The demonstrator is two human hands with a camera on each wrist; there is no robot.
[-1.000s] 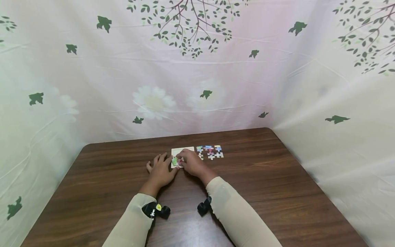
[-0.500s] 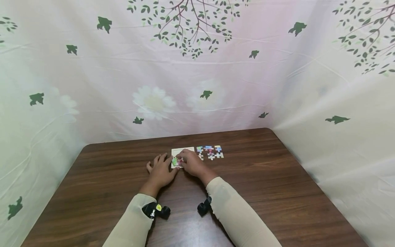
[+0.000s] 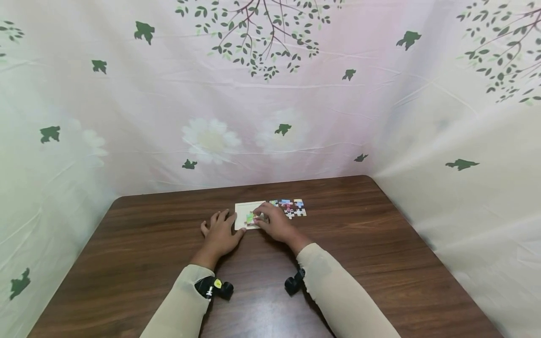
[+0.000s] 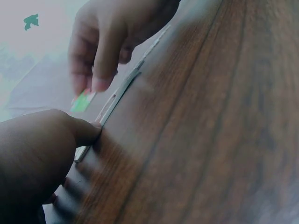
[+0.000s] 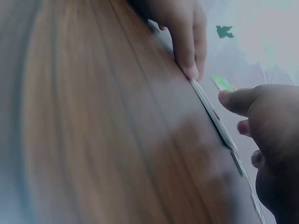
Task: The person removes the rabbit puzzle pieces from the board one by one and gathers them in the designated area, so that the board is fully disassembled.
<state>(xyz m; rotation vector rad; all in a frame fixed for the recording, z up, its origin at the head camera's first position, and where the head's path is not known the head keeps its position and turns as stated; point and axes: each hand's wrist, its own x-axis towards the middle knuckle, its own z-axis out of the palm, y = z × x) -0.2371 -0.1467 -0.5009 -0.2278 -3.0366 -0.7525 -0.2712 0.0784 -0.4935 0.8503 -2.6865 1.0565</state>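
Between thumb and fingertips, my right hand (image 3: 276, 224) pinches a green jigsaw piece (image 3: 250, 218), part of it covered by the fingers. Both wrist views show that piece raised a little above the pale puzzle board (image 3: 242, 209). My left hand (image 3: 222, 234) lies at the board's left side with its fingers spread. Its thumb (image 4: 86, 132) touches the board's near edge in the left wrist view. The right hand covers the board's right part.
Several loose jigsaw pieces (image 3: 289, 205) lie just right of the board, some partly behind the right hand. Brown wooden table (image 3: 355, 263) surrounds everything. A printed cloth (image 3: 313, 141) hangs behind the far edge.
My right hand has moved right and lifted the green piece off the board's lower left, where it had been pressing down. The left hand stays in place.
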